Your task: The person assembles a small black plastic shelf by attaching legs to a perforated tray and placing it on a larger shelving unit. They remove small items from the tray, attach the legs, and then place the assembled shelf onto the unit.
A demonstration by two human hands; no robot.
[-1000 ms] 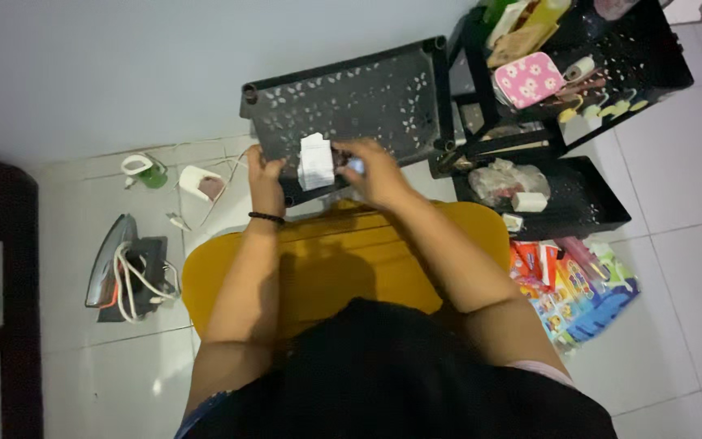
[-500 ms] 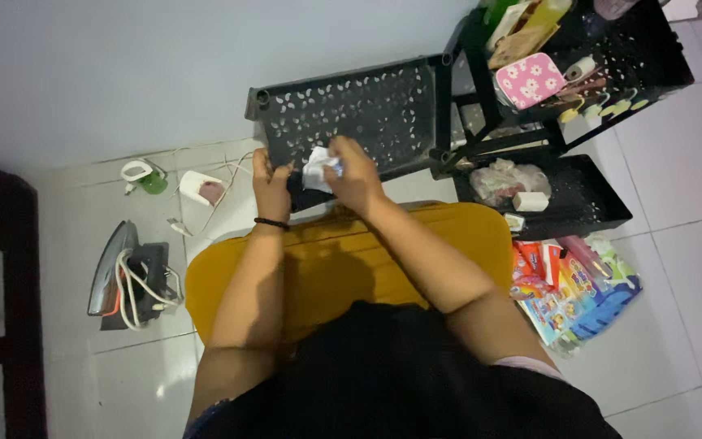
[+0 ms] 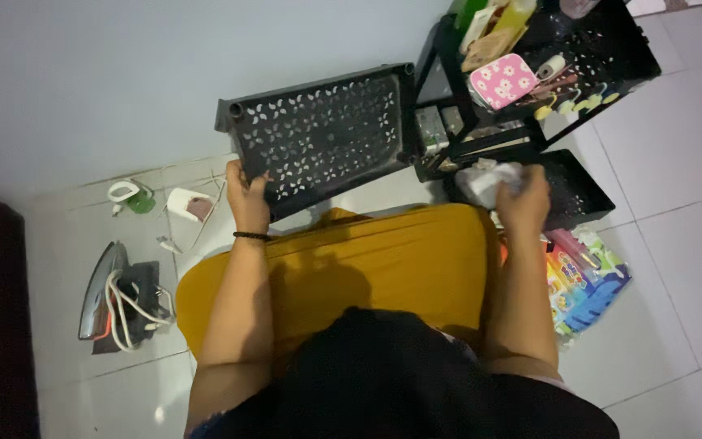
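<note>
The right hand [image 3: 523,197] has swung away to the right, fingers closed on a crumpled white tissue [image 3: 493,175], now over the low black shelf [image 3: 591,195]. The left hand [image 3: 247,195] stays clamped on the near left edge of the black perforated tray [image 3: 318,134]; wiping there has paused.

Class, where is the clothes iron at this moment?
In the head view the clothes iron lies on the white tiled floor at lower left, its white cord coiled beside it, left of the person's left hand.
</note>
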